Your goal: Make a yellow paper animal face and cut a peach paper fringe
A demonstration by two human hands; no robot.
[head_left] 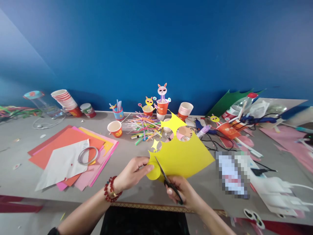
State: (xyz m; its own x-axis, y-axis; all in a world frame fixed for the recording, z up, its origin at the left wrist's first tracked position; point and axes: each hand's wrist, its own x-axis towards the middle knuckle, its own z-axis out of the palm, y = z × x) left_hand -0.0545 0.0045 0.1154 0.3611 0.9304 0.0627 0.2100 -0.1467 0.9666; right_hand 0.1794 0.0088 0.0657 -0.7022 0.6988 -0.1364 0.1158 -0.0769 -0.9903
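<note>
The right hand (181, 191) has its grip closed round the black handles of the scissors (174, 189), whose blades point toward 11 o'clock; how far the blades are parted I cannot tell. At 10 o'clock from them, the left hand (135, 174) grips a yellow disc (154, 171) between thumb and fingers. The disc lies at the near left edge of the yellow sheet (188, 156), which spreads toward 1 o'clock, its far side scalloped by rounded gaps. The step in hand looks like trimming this round; whether any strip joins it to the sheet is hidden. The next snip, I judge, calls for the left grip to hold the disc steady and turn it, fingertips clear of the blades. Farther out on the desk (100, 184), a heap of straws (144, 127) sits at 11 o'clock, and the sheet's thin far points reach over its edge, so they could snag if the sheet swings. A paper cup (114, 128) stands at 10; two cups with animal faces are near 12. Between 9 and 10 lie coloured papers (63, 137) with a tape roll (80, 158) on top. Just beyond the sheet at 1 to 2, a purple tube (202, 131) and dark cords (215, 142) crowd that side; a white power strip (276, 191) lies well apart at 3.
</note>
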